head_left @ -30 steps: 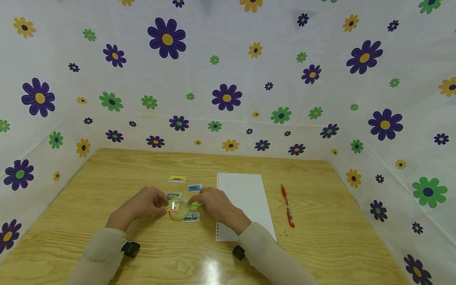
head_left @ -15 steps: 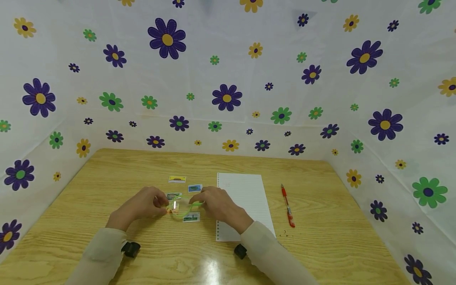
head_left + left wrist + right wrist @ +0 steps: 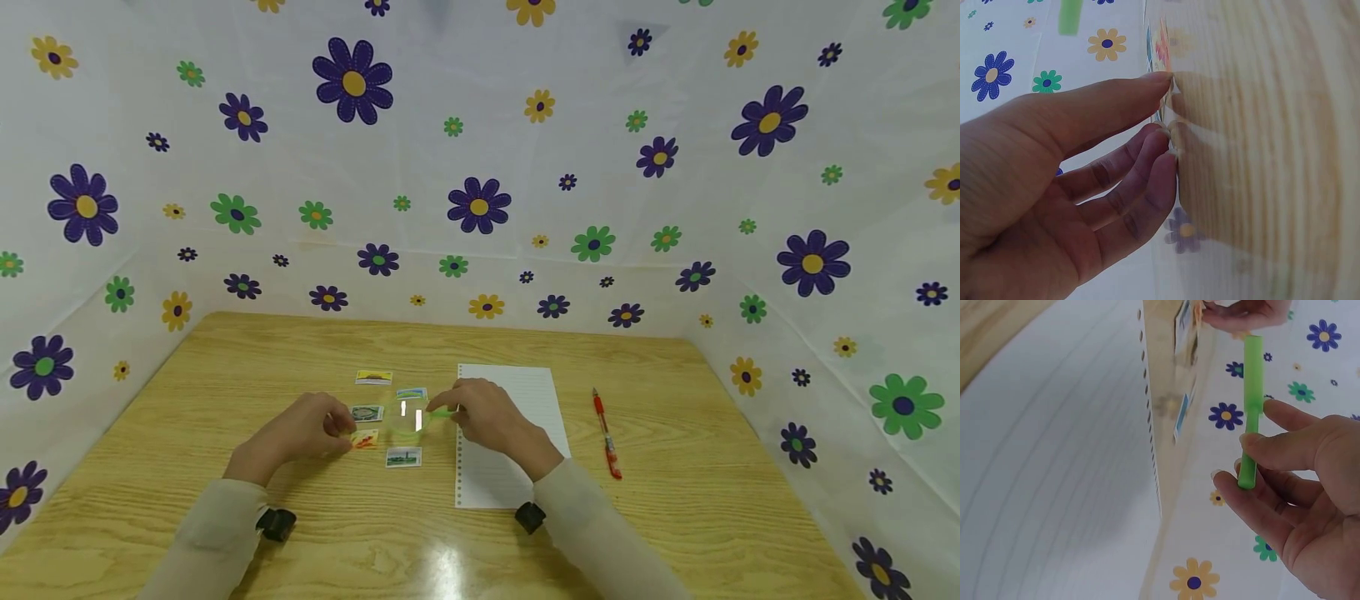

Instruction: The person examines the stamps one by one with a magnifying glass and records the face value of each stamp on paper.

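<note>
- My right hand (image 3: 487, 414) pinches the green magnifier (image 3: 1252, 375) by its handle, fingers curled.
- Its lens sits between my hands, just left of the right one, near the blue card (image 3: 412, 392).
- My left hand (image 3: 306, 425) stays out of the grip: fingers loosely bent, thumb apart, holding nothing, tips at the orange card (image 3: 367, 439).
- I'd hold the lens level, fingers off the glass.

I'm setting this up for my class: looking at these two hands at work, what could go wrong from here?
The right hand holds the magnifying glass by its slim handle; it might slip toward the small picture cards. White glare on the lens could hide details. The left hand, fingertips at the orange card, may nudge it.
</note>
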`<act>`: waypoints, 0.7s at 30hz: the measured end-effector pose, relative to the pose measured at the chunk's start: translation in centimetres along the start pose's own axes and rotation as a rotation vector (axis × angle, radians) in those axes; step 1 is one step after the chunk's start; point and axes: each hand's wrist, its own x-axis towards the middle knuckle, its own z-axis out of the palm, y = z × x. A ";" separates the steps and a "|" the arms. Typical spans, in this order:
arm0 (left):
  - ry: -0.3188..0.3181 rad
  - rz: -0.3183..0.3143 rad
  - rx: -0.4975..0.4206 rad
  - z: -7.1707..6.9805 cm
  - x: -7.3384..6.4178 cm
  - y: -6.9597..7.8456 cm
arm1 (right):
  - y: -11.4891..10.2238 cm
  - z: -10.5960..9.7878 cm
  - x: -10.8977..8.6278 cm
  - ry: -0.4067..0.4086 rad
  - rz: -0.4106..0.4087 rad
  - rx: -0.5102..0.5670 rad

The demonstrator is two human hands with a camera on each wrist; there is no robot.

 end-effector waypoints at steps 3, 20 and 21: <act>0.001 0.000 0.009 0.0 0.1 -0.1 | 0.7 -0.5 -0.3 0.014 0.011 0.015; -0.003 -0.010 0.005 0.0 -0.1 0.2 | 4.7 -3.3 -3.5 0.106 0.083 0.003; -0.002 -0.007 0.005 0.0 -0.1 0.2 | 5.0 -3.5 -3.7 0.108 0.094 0.003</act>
